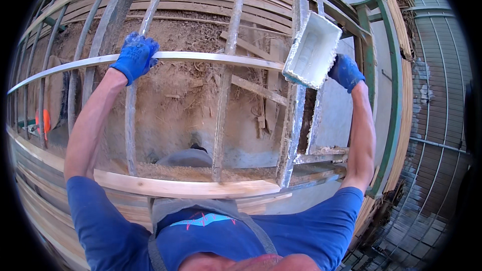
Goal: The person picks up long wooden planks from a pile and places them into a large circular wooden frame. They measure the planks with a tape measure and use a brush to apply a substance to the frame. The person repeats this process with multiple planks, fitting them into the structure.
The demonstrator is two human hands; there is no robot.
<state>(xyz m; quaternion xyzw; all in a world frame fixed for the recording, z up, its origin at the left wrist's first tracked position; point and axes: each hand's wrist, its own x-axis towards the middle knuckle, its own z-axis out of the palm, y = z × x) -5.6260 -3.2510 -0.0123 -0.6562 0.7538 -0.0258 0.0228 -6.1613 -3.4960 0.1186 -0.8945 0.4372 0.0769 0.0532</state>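
Observation:
My left hand (135, 58), in a blue glove, is closed around a long, thin, pale wooden strip (211, 57). The strip crosses several metal bars of a rack (224, 90), and its right end meets the edge of a white rectangular tub (312, 52). My right hand (346, 73), in a darker blue glove, grips the tub by its right side; the fingertips are partly hidden behind it. The tub is tilted so that its inside faces me, and a white, crusty coating covers its rim and walls.
Close to my body lies another pale board (191, 189) across the bars. Long wooden slats (211, 7) are stacked beyond the rack. Below the bars, the dirt floor (175, 90) holds wood scraps. A green metal frame (394, 95) stands at the right, and an orange object (44, 120) at the far left.

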